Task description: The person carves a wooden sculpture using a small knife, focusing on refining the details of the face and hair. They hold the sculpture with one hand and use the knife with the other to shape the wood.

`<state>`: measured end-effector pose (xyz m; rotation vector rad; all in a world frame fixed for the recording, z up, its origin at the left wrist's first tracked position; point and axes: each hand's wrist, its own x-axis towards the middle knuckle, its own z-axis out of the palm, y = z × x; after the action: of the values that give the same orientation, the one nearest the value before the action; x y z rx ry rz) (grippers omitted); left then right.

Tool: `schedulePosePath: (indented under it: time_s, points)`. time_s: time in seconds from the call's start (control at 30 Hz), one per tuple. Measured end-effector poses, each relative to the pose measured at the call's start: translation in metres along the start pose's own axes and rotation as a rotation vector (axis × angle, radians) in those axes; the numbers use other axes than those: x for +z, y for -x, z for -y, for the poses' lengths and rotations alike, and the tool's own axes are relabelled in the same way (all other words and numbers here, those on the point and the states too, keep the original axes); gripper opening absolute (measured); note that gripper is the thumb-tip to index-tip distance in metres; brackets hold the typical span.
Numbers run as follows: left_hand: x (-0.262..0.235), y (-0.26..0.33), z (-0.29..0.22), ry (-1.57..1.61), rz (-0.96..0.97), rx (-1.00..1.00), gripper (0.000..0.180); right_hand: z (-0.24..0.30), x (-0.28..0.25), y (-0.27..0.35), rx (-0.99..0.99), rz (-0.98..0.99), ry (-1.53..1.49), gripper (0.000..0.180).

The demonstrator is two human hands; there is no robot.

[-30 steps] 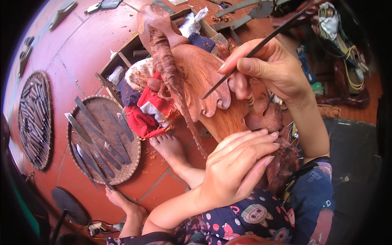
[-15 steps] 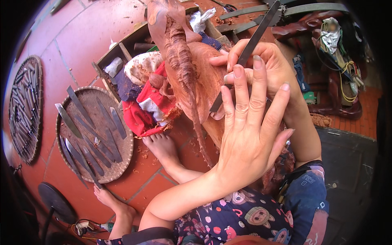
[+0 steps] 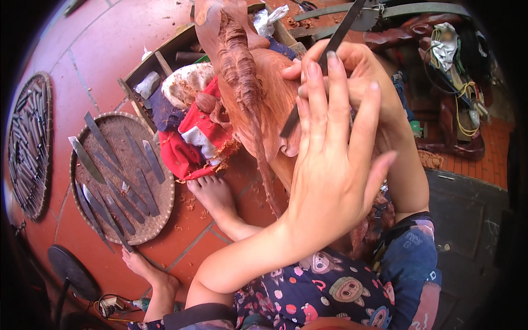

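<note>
A reddish-brown wood carving (image 3: pixel 272 82) stands in front of me, with a ridged, braid-like strip (image 3: pixel 240 66) running down it. My right hand (image 3: pixel 357 66) is closed around a long, flat, dark carving chisel (image 3: pixel 345 27) held at a slant. The chisel's lower end meets the wood, and a thin curled shaving (image 3: pixel 286 148) sits by it. My left hand (image 3: pixel 330 148) is open, its fingers stretched straight and its thumb apart. Those fingers lie over the right hand and the chisel's middle, hiding part of both.
Several flat chisels lie in a round woven basket (image 3: pixel 168 203) at left; a second basket (image 3: pixel 48 132) holds many more tools. A wooden box (image 3: pixel 161 61) and red cloth (image 3: pixel 175 157) sit beyond the carving. Dark carved wood (image 3: pixel 467 146) and cables are at right.
My left hand has slid slightly up along the right hand, its fingers closer together. The chisel and right hand have shifted a little up and left in the picture, as has the whole scene.
</note>
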<state>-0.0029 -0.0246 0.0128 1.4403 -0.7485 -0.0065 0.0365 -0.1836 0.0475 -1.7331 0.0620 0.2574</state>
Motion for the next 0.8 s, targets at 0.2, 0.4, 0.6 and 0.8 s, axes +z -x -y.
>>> schedulePosePath:
  time_s: [0.2, 0.4, 0.6, 0.8]
  points:
    - [0.004, 0.001, -0.012, -0.070, 0.070, -0.048, 0.084, -0.015, -0.008, 0.003, -0.101, 0.084, -0.176, 0.023]
    - [0.003, -0.005, -0.006, -0.111, 0.111, -0.034, 0.083, -0.019, -0.009, -0.003, -0.187, 0.118, -0.229, 0.022]
    - [0.006, -0.010, -0.003, -0.142, 0.054, -0.026, 0.081, -0.013, -0.007, -0.009, -0.063, 0.026, -0.163, 0.022]
    - [0.004, -0.012, -0.003, -0.101, -0.010, -0.013, 0.081, 0.009, 0.004, -0.011, -0.026, -0.014, 0.126, 0.016]
